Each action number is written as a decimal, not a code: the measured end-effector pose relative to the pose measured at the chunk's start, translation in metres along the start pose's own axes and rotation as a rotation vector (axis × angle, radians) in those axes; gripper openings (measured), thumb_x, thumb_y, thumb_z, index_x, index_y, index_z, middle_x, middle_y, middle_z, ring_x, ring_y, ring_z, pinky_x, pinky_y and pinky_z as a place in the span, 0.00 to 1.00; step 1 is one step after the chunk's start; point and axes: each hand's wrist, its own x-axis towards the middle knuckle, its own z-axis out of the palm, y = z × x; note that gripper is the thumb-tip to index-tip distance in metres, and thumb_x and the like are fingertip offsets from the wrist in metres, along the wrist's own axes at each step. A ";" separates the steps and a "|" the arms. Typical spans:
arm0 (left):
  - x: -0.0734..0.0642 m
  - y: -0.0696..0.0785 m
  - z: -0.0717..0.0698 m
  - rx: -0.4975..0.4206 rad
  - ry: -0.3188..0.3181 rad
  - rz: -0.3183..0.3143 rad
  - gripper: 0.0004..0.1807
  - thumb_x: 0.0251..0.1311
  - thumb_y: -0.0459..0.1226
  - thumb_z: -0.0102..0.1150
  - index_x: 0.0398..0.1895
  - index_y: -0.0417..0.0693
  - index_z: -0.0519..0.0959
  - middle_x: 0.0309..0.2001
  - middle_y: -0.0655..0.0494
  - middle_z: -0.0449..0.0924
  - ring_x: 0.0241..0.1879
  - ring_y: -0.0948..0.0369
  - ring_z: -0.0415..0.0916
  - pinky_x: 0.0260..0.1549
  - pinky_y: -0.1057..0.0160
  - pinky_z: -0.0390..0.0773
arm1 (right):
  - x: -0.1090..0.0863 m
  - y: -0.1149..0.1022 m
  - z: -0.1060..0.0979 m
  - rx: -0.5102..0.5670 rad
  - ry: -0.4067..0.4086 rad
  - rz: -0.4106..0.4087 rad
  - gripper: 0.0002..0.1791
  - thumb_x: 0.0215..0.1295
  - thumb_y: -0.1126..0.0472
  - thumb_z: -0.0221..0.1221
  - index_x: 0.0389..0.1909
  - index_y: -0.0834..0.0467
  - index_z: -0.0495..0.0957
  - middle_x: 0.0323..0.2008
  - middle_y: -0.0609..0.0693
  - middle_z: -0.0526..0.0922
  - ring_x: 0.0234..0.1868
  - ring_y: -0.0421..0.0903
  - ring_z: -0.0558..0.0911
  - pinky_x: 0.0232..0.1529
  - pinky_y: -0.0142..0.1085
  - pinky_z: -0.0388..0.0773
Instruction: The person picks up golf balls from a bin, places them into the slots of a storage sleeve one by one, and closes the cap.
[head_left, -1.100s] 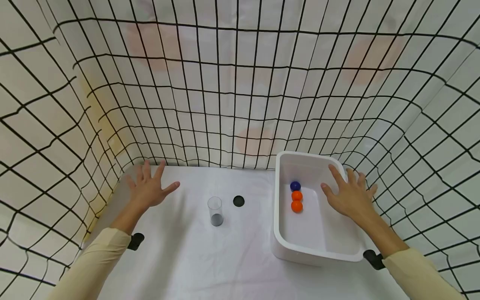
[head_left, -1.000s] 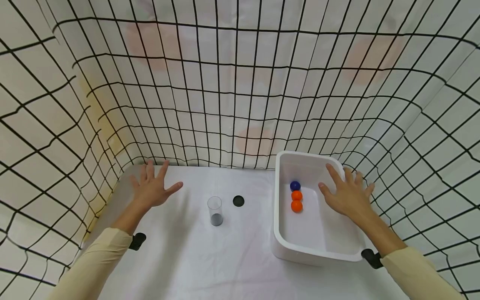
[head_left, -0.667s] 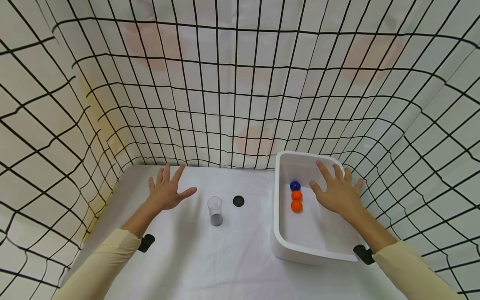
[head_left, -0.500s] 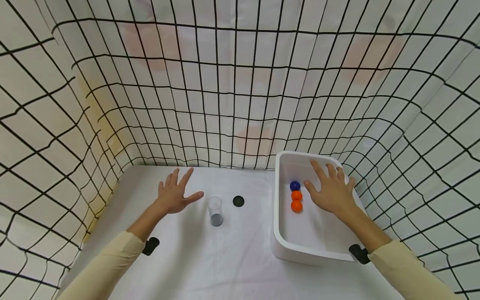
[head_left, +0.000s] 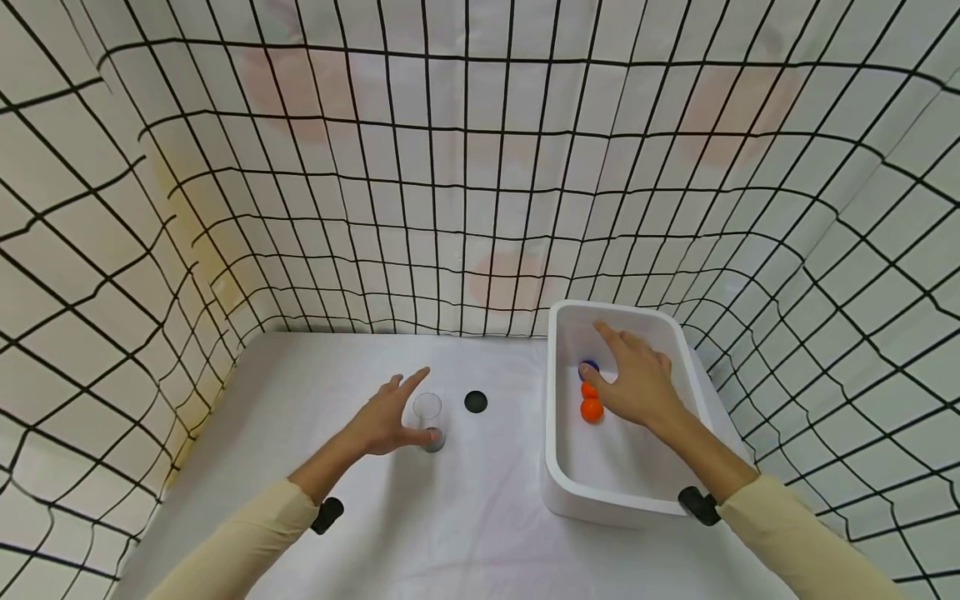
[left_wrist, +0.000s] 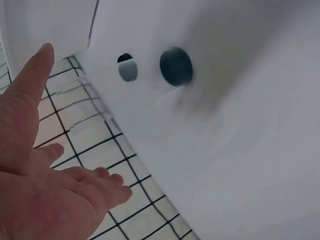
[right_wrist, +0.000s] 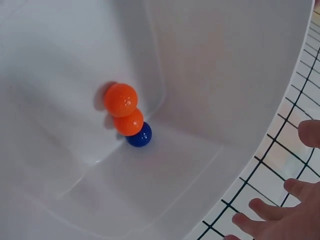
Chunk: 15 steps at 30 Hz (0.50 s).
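Note:
My left hand [head_left: 382, 421], thumb and fingers spread, is beside a clear, upright cylinder like a drinking glass [head_left: 427, 407] with a dark bottom. The thumb overlaps its lower part in the head view; whether it touches I cannot tell. Right of the glass lies a flat black disc [head_left: 476, 402]. Over the white bin [head_left: 552, 433] hovers my right hand [head_left: 641, 383], its fingers extended and holding nothing. Inside the bin, two orange balls [right_wrist: 120, 100] and a dark blue ball [right_wrist: 141, 136] lie in a row against one another. The right thumb partly covers the blue one in the head view.
A black wire grid [head_left: 465, 183] rises behind the white-covered table [head_left: 480, 533] and along both sides. The bin stands near the grid at the right. A small black device [head_left: 327, 516] sits on the left wrist, another [head_left: 699, 506] on the right wrist.
My left hand has moved right and nearer, up to the glass. The right hand has moved left over the bin toward the balls. Glass, disc, balls and bin have stayed in place.

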 end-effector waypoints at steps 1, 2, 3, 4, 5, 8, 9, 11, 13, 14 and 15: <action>0.001 -0.001 0.003 -0.014 -0.004 -0.007 0.57 0.51 0.51 0.76 0.81 0.53 0.53 0.76 0.29 0.54 0.73 0.31 0.58 0.65 0.31 0.65 | 0.000 0.000 0.000 0.009 -0.008 0.002 0.41 0.70 0.46 0.57 0.79 0.51 0.55 0.72 0.68 0.64 0.74 0.69 0.60 0.67 0.71 0.48; 0.002 -0.002 0.005 -0.027 -0.006 -0.013 0.57 0.50 0.50 0.77 0.81 0.53 0.54 0.76 0.31 0.56 0.72 0.32 0.60 0.64 0.32 0.67 | 0.000 0.000 0.001 0.016 -0.014 0.002 0.41 0.69 0.46 0.57 0.79 0.51 0.55 0.73 0.67 0.64 0.74 0.69 0.60 0.67 0.71 0.49; 0.003 -0.003 0.008 -0.039 -0.006 -0.021 0.58 0.49 0.49 0.78 0.81 0.53 0.54 0.75 0.33 0.59 0.71 0.33 0.63 0.64 0.34 0.69 | 0.000 -0.001 0.001 0.019 -0.022 0.002 0.41 0.69 0.46 0.57 0.79 0.51 0.55 0.74 0.66 0.63 0.75 0.69 0.60 0.67 0.71 0.49; 0.004 -0.004 0.010 -0.049 -0.001 -0.027 0.58 0.48 0.48 0.79 0.80 0.53 0.55 0.74 0.35 0.62 0.69 0.34 0.66 0.63 0.35 0.70 | 0.000 -0.001 0.002 0.025 -0.029 0.001 0.41 0.69 0.47 0.58 0.79 0.51 0.55 0.74 0.66 0.63 0.75 0.68 0.60 0.67 0.72 0.50; 0.005 -0.005 0.013 -0.063 0.008 -0.034 0.58 0.46 0.47 0.80 0.80 0.53 0.56 0.73 0.36 0.65 0.67 0.35 0.69 0.62 0.36 0.71 | 0.000 -0.001 0.002 0.032 -0.037 -0.001 0.41 0.69 0.47 0.58 0.79 0.52 0.55 0.75 0.65 0.63 0.75 0.68 0.60 0.68 0.72 0.51; 0.007 -0.011 0.022 -0.097 0.038 -0.058 0.57 0.43 0.45 0.82 0.78 0.54 0.60 0.69 0.39 0.72 0.63 0.38 0.74 0.59 0.38 0.75 | -0.001 -0.001 0.003 0.061 -0.072 -0.007 0.42 0.68 0.49 0.60 0.79 0.54 0.56 0.75 0.64 0.62 0.74 0.68 0.62 0.69 0.72 0.55; 0.008 -0.013 0.025 -0.109 0.049 -0.066 0.56 0.42 0.44 0.83 0.77 0.54 0.61 0.68 0.39 0.74 0.62 0.38 0.75 0.58 0.39 0.76 | -0.002 -0.002 0.003 0.073 -0.086 -0.008 0.42 0.68 0.49 0.61 0.79 0.54 0.56 0.75 0.64 0.62 0.74 0.68 0.63 0.68 0.71 0.57; 0.010 -0.017 0.031 -0.131 0.065 -0.076 0.55 0.41 0.42 0.83 0.76 0.53 0.64 0.66 0.39 0.75 0.63 0.39 0.75 0.57 0.40 0.77 | -0.002 -0.003 0.003 0.098 -0.119 -0.004 0.43 0.67 0.49 0.63 0.79 0.55 0.56 0.75 0.64 0.63 0.73 0.68 0.64 0.68 0.70 0.60; 0.011 -0.021 0.037 -0.161 0.071 -0.092 0.53 0.41 0.40 0.83 0.75 0.52 0.65 0.66 0.39 0.75 0.64 0.40 0.74 0.57 0.40 0.77 | -0.002 -0.004 0.004 0.117 -0.150 0.002 0.45 0.65 0.49 0.65 0.79 0.55 0.57 0.75 0.64 0.63 0.73 0.68 0.65 0.67 0.69 0.62; 0.012 -0.022 0.040 -0.170 0.075 -0.094 0.52 0.41 0.39 0.83 0.74 0.52 0.66 0.65 0.38 0.76 0.64 0.40 0.75 0.56 0.40 0.78 | -0.002 -0.004 0.004 0.124 -0.162 0.006 0.45 0.64 0.48 0.65 0.78 0.54 0.57 0.75 0.64 0.63 0.72 0.69 0.66 0.66 0.69 0.64; 0.013 -0.024 0.042 -0.179 0.080 -0.095 0.51 0.41 0.38 0.83 0.73 0.51 0.67 0.65 0.38 0.76 0.64 0.40 0.75 0.56 0.41 0.78 | -0.002 -0.005 0.004 0.134 -0.175 0.012 0.46 0.64 0.48 0.66 0.78 0.54 0.57 0.75 0.64 0.63 0.71 0.69 0.67 0.65 0.69 0.65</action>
